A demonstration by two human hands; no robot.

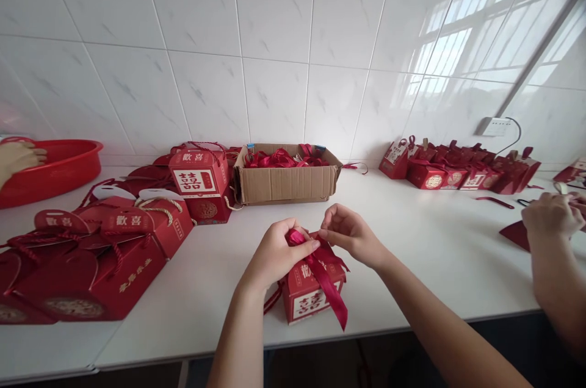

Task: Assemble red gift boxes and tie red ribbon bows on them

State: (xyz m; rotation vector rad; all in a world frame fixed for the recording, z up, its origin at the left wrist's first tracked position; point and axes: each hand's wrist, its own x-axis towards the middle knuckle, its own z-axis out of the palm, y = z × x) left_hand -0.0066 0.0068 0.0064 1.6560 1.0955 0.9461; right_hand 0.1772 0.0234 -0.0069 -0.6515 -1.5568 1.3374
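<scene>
A small red gift box [307, 299] with a white character panel stands near the table's front edge. Red satin ribbon [330, 290] lies over its top, one tail hanging down the front. My left hand [279, 251] pinches the ribbon at the box's upper left, thumb across it. At the upper right, my right hand [350, 232] has thumb and forefinger together at the ribbon's edge; what lies between those fingertips is too small to make out.
An open cardboard box [288, 185] of red ribbons stands behind. Red gift boxes [132, 272] crowd the left, near a red basin [68, 168] with another person's hand. Small boxes [423, 174] line the right back; another person's hands [552, 217] work at far right.
</scene>
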